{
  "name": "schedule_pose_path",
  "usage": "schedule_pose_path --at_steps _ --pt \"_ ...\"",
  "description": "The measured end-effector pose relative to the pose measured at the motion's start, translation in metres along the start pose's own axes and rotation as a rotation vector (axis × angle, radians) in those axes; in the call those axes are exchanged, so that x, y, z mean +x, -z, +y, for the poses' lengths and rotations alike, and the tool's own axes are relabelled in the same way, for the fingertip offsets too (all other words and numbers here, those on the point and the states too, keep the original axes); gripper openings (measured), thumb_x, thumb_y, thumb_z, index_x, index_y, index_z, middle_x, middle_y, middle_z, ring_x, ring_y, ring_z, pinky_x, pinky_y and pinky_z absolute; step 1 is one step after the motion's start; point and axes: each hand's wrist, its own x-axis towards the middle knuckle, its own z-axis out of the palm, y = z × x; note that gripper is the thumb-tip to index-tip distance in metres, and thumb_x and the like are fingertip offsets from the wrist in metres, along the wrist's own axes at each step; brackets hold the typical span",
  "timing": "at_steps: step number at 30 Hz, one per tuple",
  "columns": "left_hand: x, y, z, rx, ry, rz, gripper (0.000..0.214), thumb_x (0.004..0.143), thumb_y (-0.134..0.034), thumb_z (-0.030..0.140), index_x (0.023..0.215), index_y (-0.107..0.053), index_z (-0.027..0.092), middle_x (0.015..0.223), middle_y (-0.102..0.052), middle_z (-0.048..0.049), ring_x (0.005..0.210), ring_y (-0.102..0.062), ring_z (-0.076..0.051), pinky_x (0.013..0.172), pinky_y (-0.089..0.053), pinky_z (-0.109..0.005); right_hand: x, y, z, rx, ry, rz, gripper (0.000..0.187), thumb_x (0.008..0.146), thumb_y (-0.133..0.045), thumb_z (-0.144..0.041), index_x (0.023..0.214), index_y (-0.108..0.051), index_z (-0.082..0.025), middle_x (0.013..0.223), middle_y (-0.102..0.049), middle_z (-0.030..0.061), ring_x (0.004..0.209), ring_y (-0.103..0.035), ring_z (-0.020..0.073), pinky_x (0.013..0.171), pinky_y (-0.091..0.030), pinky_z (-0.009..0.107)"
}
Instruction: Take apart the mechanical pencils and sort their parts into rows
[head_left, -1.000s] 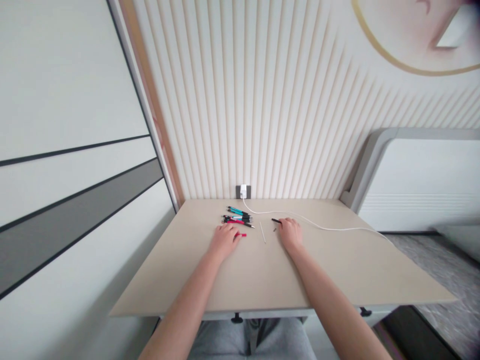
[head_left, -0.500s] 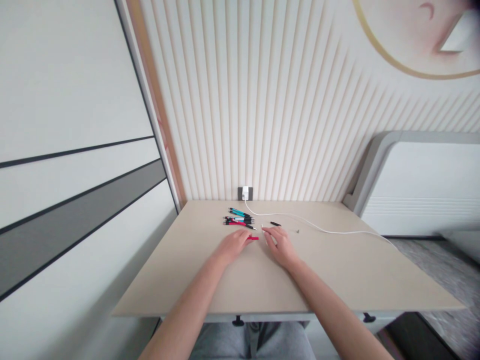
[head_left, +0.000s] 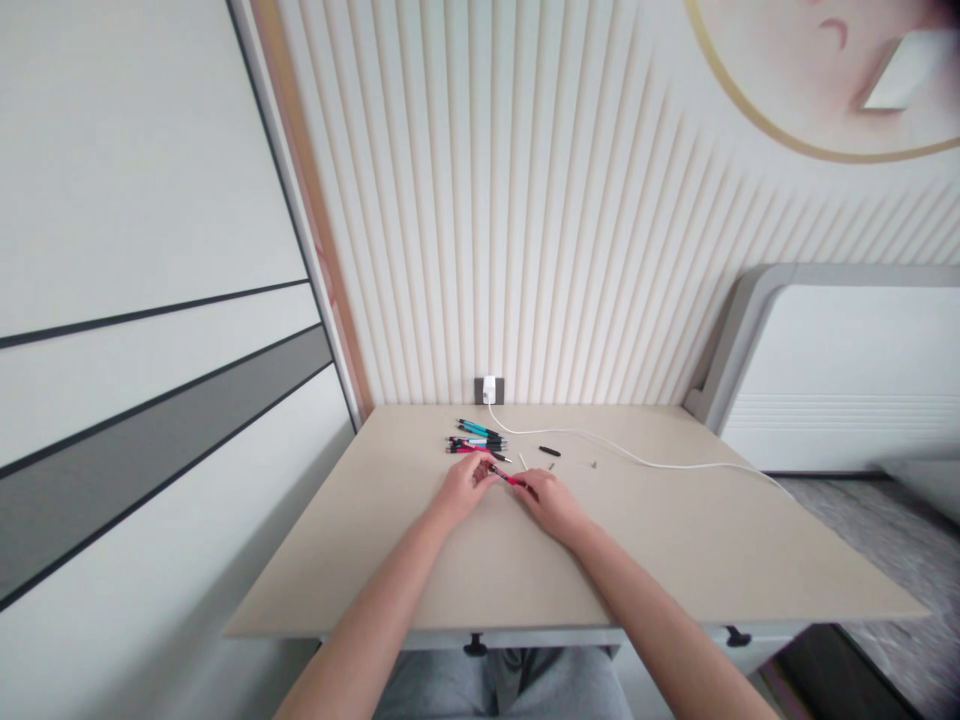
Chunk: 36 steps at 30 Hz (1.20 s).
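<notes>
My left hand (head_left: pixel 463 487) and my right hand (head_left: pixel 550 500) meet over the beige table (head_left: pixel 675 545), both pinching a short red pen barrel (head_left: pixel 507 478) held between their fingertips. Just beyond them lies a small pile of pens (head_left: pixel 475 438), teal, red and black. A short black pen piece (head_left: pixel 549 451) and a tiny metal part (head_left: pixel 593 464) rest on the table to the right of the pile. A thin white refill (head_left: pixel 522 461) lies just behind my right hand.
A white cable (head_left: pixel 660 463) runs from a white charger (head_left: pixel 489 388) in the wall socket across the table to the right edge. A ribbed wall stands behind the table, a panelled wall at left, a grey-framed headboard (head_left: pixel 817 340) at right.
My right hand moved left from the black piece to the white refill, then to the red barrel. My left hand slid the red barrel right and lifted it; both hands now hold it.
</notes>
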Motion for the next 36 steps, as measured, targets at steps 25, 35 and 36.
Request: schedule_pose_path --at_steps 25,35,36 --pt "0.002 0.005 -0.006 -0.456 0.287 0.197 0.038 0.085 -0.055 0.047 0.106 -0.058 0.016 0.082 -0.066 -0.0039 0.067 -0.061 -0.015 0.060 -0.048 -0.024 -0.002 -0.005 0.014 0.120 -0.100 0.121 0.026 0.091 -0.052 -0.038 0.103 -0.070 -0.023 0.094 -0.073 0.0058 0.083 -0.065 0.0208 0.079 -0.048 0.033" --pt "0.000 0.004 -0.012 -0.433 0.332 0.155 0.028 0.083 -0.057 0.041 0.098 -0.057 0.017 0.081 -0.063 -0.0021 0.067 -0.059 -0.014 0.060 -0.047 -0.024 -0.016 0.043 0.055 0.151 -0.389 0.532 0.044 0.088 -0.047 -0.054 0.098 -0.066 -0.016 0.096 -0.072 0.0120 0.082 -0.064 0.0223 0.074 -0.047 0.033" --pt "0.001 0.003 -0.013 -0.429 0.331 0.149 0.028 0.083 -0.057 0.041 0.098 -0.058 0.018 0.081 -0.063 -0.0021 0.067 -0.059 -0.014 0.060 -0.047 -0.024 -0.018 0.049 0.061 0.140 -0.413 0.564 0.045 0.087 -0.047 -0.055 0.097 -0.066 -0.015 0.096 -0.071 0.0130 0.082 -0.063 0.0226 0.073 -0.047 0.034"
